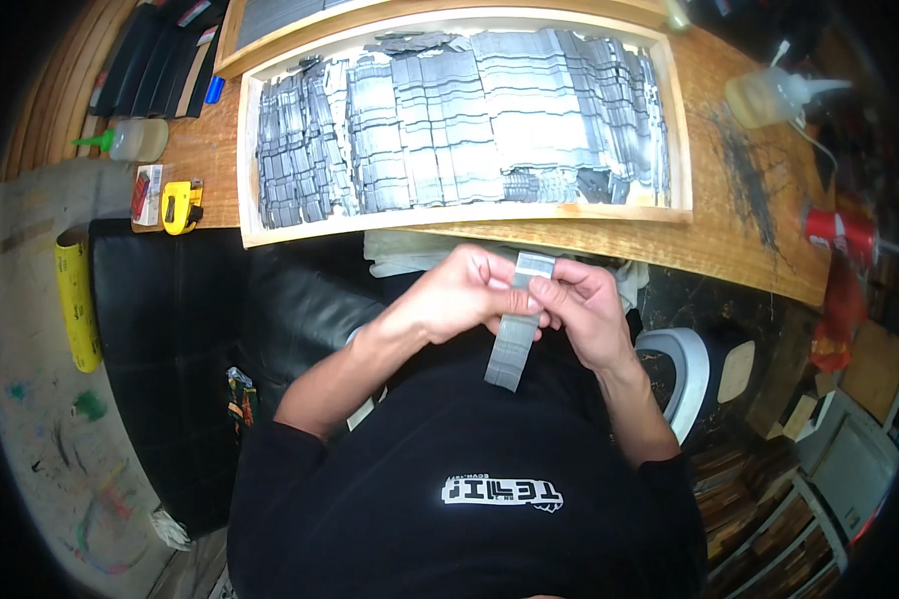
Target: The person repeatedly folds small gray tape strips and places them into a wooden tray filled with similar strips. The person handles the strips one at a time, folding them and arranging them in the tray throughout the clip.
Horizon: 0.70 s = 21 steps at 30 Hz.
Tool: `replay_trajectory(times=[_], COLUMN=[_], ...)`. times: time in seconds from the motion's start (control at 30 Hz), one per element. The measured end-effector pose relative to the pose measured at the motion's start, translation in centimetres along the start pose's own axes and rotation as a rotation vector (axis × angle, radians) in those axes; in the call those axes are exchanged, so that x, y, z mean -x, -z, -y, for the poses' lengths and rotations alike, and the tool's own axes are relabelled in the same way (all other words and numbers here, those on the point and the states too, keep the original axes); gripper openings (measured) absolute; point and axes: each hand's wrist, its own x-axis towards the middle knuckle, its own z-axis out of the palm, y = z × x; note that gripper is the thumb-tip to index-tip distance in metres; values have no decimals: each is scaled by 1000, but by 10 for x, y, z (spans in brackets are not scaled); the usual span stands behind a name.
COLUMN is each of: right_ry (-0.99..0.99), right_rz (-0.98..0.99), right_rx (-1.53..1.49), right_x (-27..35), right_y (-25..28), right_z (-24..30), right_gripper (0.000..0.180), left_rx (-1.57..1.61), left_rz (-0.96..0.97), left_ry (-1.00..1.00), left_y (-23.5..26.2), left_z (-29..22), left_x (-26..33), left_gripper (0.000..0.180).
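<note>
Both my hands are in front of my chest, pinching a grey strip (pixel 510 357) with a layered, streaked surface. My left hand (pixel 459 295) grips it from the left, thumb across its front. From the other side my right hand (pixel 591 304) presses it with thumb and fingertips. The strip's upper end shows between the hands, and its longer lower part hangs down toward my shirt, tilted a little left. Just beyond the hands, a shallow wooden tray (pixel 466 222) lies on the table, packed with rows of similar grey strips (pixel 445 120).
On the wooden table (pixel 749 245) stand a green-tipped bottle (pixel 138 140), a yellow tape measure (pixel 180 208), a small box (pixel 147 195), a squeeze bottle (pixel 769 98) and a red can (pixel 841 236). Another wooden frame (pixel 232 35) sits behind the tray. Left is a black padded seat (pixel 165 369).
</note>
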Motion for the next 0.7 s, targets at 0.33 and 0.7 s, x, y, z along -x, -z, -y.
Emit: replay_trajectory(times=[0.33,0.7], right_ry=[70,347], right_rz=[-132,-70], right_rx=[-136,446], right_x=[-17,-1], right_y=[-1,-11], right_z=[-20,-3], right_gripper=[19,18], left_rx=[138,-392], left_rz=[-28,-262], left_ry=[16,-375], left_y=[4,-10], left_z=[9,39], left_x=[-17,8], left_gripper=[18,15])
